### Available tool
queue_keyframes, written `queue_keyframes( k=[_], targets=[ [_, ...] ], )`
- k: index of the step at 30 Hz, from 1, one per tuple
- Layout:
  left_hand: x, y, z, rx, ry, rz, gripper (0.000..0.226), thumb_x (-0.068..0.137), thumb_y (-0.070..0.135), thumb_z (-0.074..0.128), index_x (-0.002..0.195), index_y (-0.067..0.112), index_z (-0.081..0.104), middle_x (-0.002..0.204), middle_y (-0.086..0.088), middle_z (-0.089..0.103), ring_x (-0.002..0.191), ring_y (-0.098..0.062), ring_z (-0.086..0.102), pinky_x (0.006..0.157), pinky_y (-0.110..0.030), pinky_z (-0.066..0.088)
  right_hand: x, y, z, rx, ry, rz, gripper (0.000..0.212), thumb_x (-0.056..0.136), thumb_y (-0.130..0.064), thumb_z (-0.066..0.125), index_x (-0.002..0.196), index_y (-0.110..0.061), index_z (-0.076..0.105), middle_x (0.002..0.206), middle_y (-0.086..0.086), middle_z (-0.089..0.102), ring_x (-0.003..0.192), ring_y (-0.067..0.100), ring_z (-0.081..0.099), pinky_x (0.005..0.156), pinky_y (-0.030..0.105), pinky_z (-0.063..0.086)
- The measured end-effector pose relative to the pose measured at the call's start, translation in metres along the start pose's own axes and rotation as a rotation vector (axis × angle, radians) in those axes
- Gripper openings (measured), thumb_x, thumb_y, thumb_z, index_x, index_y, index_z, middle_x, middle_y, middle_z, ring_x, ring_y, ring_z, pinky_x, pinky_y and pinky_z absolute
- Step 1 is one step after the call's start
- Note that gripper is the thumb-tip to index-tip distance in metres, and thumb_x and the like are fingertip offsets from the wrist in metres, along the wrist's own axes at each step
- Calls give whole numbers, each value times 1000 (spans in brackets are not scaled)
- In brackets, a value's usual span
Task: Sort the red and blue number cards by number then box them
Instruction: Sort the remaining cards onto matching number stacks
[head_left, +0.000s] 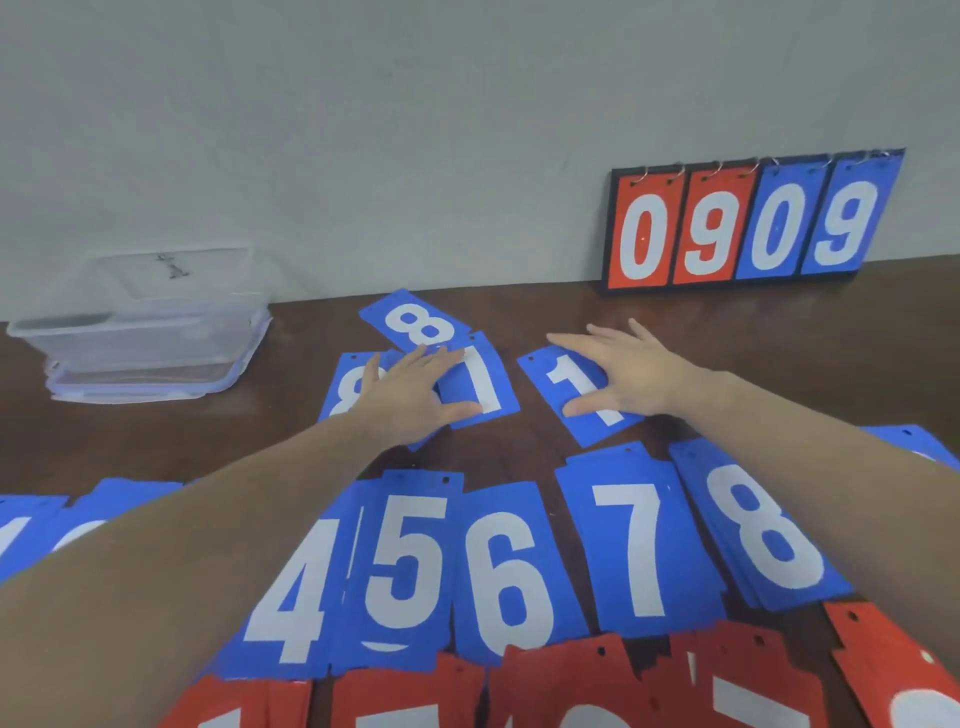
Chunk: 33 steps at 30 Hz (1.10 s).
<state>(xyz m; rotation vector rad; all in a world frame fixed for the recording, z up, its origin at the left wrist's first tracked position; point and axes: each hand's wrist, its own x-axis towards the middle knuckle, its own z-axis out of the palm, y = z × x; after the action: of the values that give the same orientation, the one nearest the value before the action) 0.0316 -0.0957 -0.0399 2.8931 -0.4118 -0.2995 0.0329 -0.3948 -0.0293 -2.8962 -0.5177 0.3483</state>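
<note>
Left hand (415, 387) covers most of a blue 8 card (345, 387) and the left part of a blue 1 card (480, 384). Right hand (626, 371) hides the upper right of another blue 1 card (582, 400). Left forearm hides the blue cards at far left (36, 519), digits unreadable. Red cards (571, 686) cut off by bottom edge, nums can't tell. Marking on the clear box (140, 317) too small to read.

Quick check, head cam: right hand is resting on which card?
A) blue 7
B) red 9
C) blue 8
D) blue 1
D: the right hand lies with straight fingers on a loose blue 1 card, above the sorted row; the left hand rests on another blue 1 card.
</note>
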Motion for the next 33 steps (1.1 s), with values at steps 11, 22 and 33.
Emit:
queue_keyframes(
  k=[11,22,33],
  targets=[
    [-18,17,-12,-164,286,-51,69,85,63,64,147,43,40,136,4,55,135,-17,36,113,-40,18,-25,-18,2,390,230,-1,90,83,-47,79,152,-52,22,142,-16,53,120,11,50,106,26,41],
    [-67,-16,-30,-831,359,-3,77,87,-2,68,145,40,40,138,16,44,106,-8,58,64,-13,50,-32,-94,-15,1183,423,173,76,95,-1,66,149,-44,34,154,-2,43,98,12,73,74,38,63],
    [-176,-158,-63,-1121,237,65,106,90,-3,60,149,63,2,133,19,62,121,-15,62,101,-49,52,-13,-275,-9,1543,339,222,36,98,-2,57,129,-20,55,102,6,75,77,18,74,61,31,56]
  ],
)
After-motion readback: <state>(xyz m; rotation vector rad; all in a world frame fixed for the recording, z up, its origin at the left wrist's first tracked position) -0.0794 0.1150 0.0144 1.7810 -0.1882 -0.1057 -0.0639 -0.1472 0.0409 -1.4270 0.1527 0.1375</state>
